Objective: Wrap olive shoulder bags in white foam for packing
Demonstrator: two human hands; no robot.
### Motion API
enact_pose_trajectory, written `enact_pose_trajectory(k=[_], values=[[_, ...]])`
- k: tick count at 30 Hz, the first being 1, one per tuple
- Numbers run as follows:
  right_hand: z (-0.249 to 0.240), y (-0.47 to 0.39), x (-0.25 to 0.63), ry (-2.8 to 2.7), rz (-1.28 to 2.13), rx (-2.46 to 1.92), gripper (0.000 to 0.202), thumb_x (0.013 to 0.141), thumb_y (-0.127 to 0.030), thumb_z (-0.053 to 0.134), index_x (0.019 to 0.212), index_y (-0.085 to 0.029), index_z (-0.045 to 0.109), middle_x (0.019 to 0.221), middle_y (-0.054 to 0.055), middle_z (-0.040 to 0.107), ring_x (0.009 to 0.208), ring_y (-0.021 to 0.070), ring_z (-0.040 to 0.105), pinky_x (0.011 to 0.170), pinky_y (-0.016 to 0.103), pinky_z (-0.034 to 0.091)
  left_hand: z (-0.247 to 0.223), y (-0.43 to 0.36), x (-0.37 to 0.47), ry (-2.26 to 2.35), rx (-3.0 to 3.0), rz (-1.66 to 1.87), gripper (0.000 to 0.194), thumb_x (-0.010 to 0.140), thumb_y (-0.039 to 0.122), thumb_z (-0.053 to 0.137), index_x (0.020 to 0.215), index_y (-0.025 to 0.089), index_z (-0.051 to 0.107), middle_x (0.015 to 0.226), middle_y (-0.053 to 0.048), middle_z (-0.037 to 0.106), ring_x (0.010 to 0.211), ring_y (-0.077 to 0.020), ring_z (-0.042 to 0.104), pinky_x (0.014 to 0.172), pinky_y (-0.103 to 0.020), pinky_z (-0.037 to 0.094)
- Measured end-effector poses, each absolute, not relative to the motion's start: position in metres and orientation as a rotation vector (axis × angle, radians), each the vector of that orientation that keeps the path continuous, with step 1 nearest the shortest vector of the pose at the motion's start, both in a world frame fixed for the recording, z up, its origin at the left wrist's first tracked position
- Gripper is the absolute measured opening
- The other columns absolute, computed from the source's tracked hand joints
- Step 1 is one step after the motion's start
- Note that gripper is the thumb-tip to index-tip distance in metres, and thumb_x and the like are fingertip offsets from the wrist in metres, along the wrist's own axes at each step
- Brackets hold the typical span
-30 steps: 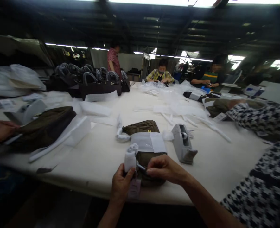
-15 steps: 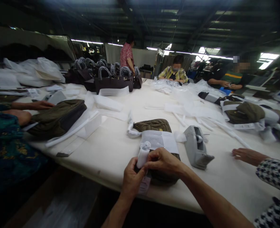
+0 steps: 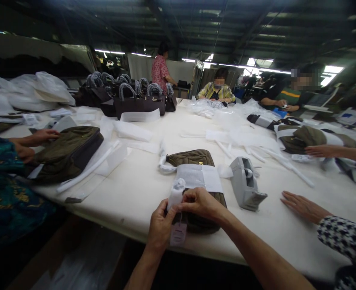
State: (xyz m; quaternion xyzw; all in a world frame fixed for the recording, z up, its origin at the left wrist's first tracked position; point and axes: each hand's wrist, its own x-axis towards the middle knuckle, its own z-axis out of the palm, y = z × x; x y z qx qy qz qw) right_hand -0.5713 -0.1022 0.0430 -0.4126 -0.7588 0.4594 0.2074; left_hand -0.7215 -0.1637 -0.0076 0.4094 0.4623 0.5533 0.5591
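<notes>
An olive-green bag (image 3: 193,156) lies on the pale table in front of me, with a white foam wrap (image 3: 193,175) around its middle. At its near left side my left hand (image 3: 160,225) is closed around a part of the bag wrapped in white foam (image 3: 175,195), perhaps a handle or strap end. My right hand (image 3: 200,203) pinches at the same wrapped part from the right, its fingertips close to my left thumb. Below them hangs a paper tag (image 3: 178,234) on a thin string. Just right of the bag stands a grey tape dispenser (image 3: 246,185).
At left, a co-worker's hands touch another olive bag (image 3: 72,147). A co-worker's hand (image 3: 305,207) rests on the table at right, another on wrapped bags (image 3: 301,139). Dark handbags (image 3: 138,105) stand at the back. Foam strips (image 3: 292,165) lie about.
The tag has swung into fuller view below my hands, which still hold the wrapped part. At right, the co-worker's other hand has come into view on the wrapped bags.
</notes>
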Motion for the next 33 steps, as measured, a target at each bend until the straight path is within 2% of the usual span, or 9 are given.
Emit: enact_pose_trajectory(k=[3, 5, 7, 10, 18, 23, 28, 31, 33], values=[[0.05, -0.102, -0.569, -2.138, 1.319, -1.078, 0.011, 0.071, -0.022, 0.057, 0.075, -0.014, 0.064, 0.074, 0.001, 0.059, 0.064, 0.0103, 0.049, 0.056, 0.02, 0.037, -0.011, -0.16, -0.721, 1.021, 0.849, 1.338, 0.029, 0.079, 0.038, 0.056, 0.098, 0.015, 0.058, 0.072, 0.0, 0.054, 0.064, -0.0121, 0.047, 0.058, -0.021, 0.04], [0.054, -0.101, -0.566, -2.122, 1.403, -1.077, 0.013, 0.072, -0.018, 0.054, 0.082, -0.014, 0.062, 0.069, 0.0, 0.058, 0.06, 0.0097, 0.049, 0.054, 0.02, 0.037, -0.012, -0.159, -0.722, 0.992, 0.805, 1.339, 0.029, 0.078, 0.038, 0.057, 0.096, 0.015, 0.059, 0.069, 0.001, 0.053, 0.062, -0.0113, 0.046, 0.055, -0.02, 0.039], [0.056, -0.1, -0.564, -2.078, 1.438, -1.084, 0.018, 0.071, -0.016, 0.054, 0.088, -0.014, 0.058, 0.064, -0.002, 0.057, 0.057, 0.0093, 0.049, 0.052, 0.019, 0.037, -0.011, -0.158, -0.722, 0.976, 0.77, 1.331, 0.03, 0.077, 0.039, 0.058, 0.096, 0.016, 0.059, 0.071, 0.001, 0.055, 0.065, -0.012, 0.047, 0.055, -0.02, 0.04], [0.058, -0.098, -0.562, -2.074, 1.384, -1.059, 0.024, 0.07, -0.014, 0.055, 0.094, -0.016, 0.052, 0.068, -0.002, 0.06, 0.059, 0.0096, 0.052, 0.054, 0.019, 0.039, -0.011, -0.159, -0.723, 0.966, 0.711, 1.335, 0.033, 0.076, 0.04, 0.06, 0.099, 0.017, 0.059, 0.078, -0.001, 0.059, 0.068, -0.0132, 0.05, 0.057, -0.021, 0.042], [0.044, -0.091, -0.575, -2.151, 1.142, -1.072, 0.022, 0.069, -0.009, 0.053, 0.089, -0.017, 0.051, 0.068, -0.002, 0.062, 0.06, 0.0107, 0.055, 0.058, 0.02, 0.039, -0.014, -0.158, -0.723, 0.922, 0.651, 1.365, 0.033, 0.071, 0.037, 0.066, 0.095, 0.015, 0.062, 0.078, -0.003, 0.062, 0.063, -0.0119, 0.051, 0.057, -0.022, 0.043], [0.036, -0.093, -0.588, -2.085, 1.13, -0.972, 0.028, 0.069, -0.008, 0.049, 0.095, -0.016, 0.05, 0.071, -0.002, 0.059, 0.063, 0.0102, 0.055, 0.059, 0.018, 0.04, -0.018, -0.157, -0.722, 0.936, 0.671, 1.375, 0.038, 0.069, 0.037, 0.067, 0.099, 0.015, 0.062, 0.087, -0.006, 0.063, 0.072, -0.0162, 0.055, 0.06, -0.025, 0.046], [0.033, -0.099, -0.595, -2.022, 1.139, -0.935, 0.021, 0.068, -0.007, 0.047, 0.086, -0.016, 0.053, 0.068, -0.004, 0.055, 0.06, 0.0083, 0.051, 0.055, 0.017, 0.036, -0.022, -0.157, -0.724, 0.887, 0.629, 1.387, 0.037, 0.072, 0.035, 0.065, 0.105, 0.019, 0.06, 0.1, -0.006, 0.061, 0.083, -0.0188, 0.055, 0.062, -0.024, 0.047], [0.023, -0.101, -0.6, -1.904, 1.103, -1.021, 0.025, 0.065, -0.009, 0.05, 0.088, -0.017, 0.055, 0.072, -0.004, 0.054, 0.054, 0.0063, 0.045, 0.051, 0.017, 0.034, -0.021, -0.156, -0.725, 0.853, 0.597, 1.371, 0.038, 0.072, 0.034, 0.066, 0.107, 0.02, 0.059, 0.1, -0.005, 0.061, 0.083, -0.018, 0.056, 0.062, -0.023, 0.047], [0.016, -0.103, -0.604, -1.79, 1.09, -1.107, 0.017, 0.064, -0.011, 0.053, 0.081, -0.016, 0.056, 0.069, -0.003, 0.053, 0.054, 0.0067, 0.043, 0.051, 0.017, 0.034, -0.019, -0.155, -0.726, 0.855, 0.58, 1.374, 0.039, 0.071, 0.035, 0.066, 0.106, 0.019, 0.06, 0.098, -0.005, 0.062, 0.081, -0.0177, 0.057, 0.061, -0.023, 0.047]])
